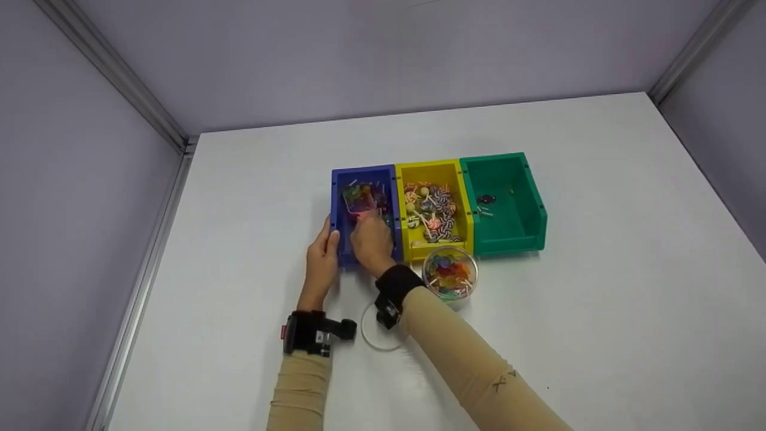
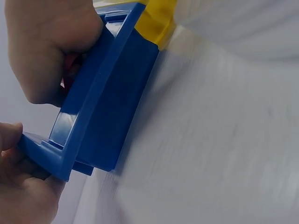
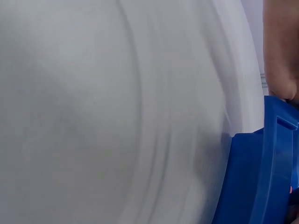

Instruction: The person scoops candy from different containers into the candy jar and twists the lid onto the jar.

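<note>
My left hand (image 1: pixel 322 260) grips the left wall of a blue bin (image 1: pixel 336 239), thumb on the rim. The left wrist view shows the same left hand (image 2: pixel 30 191) holding the bin's edge (image 2: pixel 100 93). Reaching into the blue bin, my right hand (image 1: pixel 372 242) holds a pink scoop (image 1: pixel 361 213) by its handle, which the fingers mostly hide. Shiny coloured candies (image 1: pixel 358 194) fill the scoop, and more candies on sticks lie around it. In the right wrist view, the blue bin (image 3: pixel 250 172) shows at the right edge.
A yellow bin (image 1: pixel 428 169) of lollipops adjoins the blue one. Beyond it stands a green bin (image 1: pixel 514 215) with a few dark candies. A clear round jar (image 1: pixel 450 272) of colourful candies stands in front, near my right wrist. A pale ring-shaped lid (image 1: pixel 374 344) lies between my forearms.
</note>
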Demonstrator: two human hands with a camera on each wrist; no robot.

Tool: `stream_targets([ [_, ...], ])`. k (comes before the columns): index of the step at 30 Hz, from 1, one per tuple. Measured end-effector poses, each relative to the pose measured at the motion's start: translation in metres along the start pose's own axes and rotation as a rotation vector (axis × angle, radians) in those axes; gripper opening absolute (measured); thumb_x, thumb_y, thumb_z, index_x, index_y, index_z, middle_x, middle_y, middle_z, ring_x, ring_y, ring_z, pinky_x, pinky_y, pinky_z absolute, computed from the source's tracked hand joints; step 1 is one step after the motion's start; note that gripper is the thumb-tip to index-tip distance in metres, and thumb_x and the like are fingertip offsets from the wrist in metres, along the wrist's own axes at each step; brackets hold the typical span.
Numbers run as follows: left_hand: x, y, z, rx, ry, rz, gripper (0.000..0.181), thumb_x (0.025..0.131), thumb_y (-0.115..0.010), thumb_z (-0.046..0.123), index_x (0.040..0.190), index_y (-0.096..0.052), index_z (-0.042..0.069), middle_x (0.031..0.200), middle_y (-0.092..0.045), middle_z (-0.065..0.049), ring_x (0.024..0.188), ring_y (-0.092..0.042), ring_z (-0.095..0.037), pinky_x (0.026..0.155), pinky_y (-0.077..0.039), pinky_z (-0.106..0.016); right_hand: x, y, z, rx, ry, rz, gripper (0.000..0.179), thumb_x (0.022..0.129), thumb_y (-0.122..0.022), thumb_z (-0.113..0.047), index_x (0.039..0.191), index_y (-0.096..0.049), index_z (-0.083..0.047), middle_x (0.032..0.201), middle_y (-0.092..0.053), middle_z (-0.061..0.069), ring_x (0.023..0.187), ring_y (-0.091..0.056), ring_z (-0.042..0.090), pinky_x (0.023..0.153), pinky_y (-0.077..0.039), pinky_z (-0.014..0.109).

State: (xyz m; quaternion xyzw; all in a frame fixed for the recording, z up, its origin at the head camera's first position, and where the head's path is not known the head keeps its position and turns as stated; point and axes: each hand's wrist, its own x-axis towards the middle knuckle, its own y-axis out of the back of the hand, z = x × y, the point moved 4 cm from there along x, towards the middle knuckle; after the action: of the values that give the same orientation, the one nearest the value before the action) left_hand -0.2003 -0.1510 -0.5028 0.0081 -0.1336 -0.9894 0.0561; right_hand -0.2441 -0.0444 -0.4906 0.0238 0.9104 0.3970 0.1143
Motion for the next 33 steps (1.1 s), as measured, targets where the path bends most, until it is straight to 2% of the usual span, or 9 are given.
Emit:
stream_targets([
  [6,-0.001,-0.001,0.0,-0.001,0.008,-0.003,0.049,0.105,-0.038,0.022,0.151,-0.029,0.009,0.157,-0.033,-0.012,0.147,-0.033,-0.026,0.122,-0.029,-0.042,-0.002,0.002,0.001,0.049,0.013,0.033,0.029,0.102,-0.045,-0.025,0.116,-0.056,-0.003,0.11,-0.07,0.017,0.103,-0.068,0.029,0.088,-0.057,0.042],
  [22,0.0,0.0,0.002,-0.001,0.041,-0.003,0.049,0.106,-0.036,0.022,0.152,-0.027,0.009,0.158,-0.031,-0.011,0.148,-0.031,-0.026,0.123,-0.029,-0.041,-0.013,0.013,0.0,0.077,0.101,0.117,0.028,0.102,-0.047,-0.025,0.111,-0.058,-0.001,0.108,-0.069,0.018,0.099,-0.068,0.033,0.087,-0.056,0.044],
  [28,0.0,0.0,0.001,0.015,0.05,-0.008,0.05,0.106,-0.036,0.023,0.152,-0.026,0.009,0.158,-0.03,-0.011,0.148,-0.03,-0.026,0.123,-0.028,-0.041,-0.017,0.014,0.002,0.117,0.097,0.123,0.029,0.102,-0.045,-0.025,0.113,-0.057,-0.001,0.108,-0.068,0.017,0.1,-0.067,0.033,0.087,-0.055,0.044],
  [33,0.0,0.0,0.0,0.009,0.057,-0.004,0.05,0.106,-0.036,0.026,0.152,-0.027,0.012,0.158,-0.03,-0.009,0.148,-0.03,-0.025,0.123,-0.028,-0.041,-0.021,0.016,0.003,0.163,0.133,0.156,0.027,0.103,-0.044,-0.024,0.112,-0.056,-0.001,0.105,-0.067,0.017,0.098,-0.067,0.034,0.085,-0.054,0.045],
])
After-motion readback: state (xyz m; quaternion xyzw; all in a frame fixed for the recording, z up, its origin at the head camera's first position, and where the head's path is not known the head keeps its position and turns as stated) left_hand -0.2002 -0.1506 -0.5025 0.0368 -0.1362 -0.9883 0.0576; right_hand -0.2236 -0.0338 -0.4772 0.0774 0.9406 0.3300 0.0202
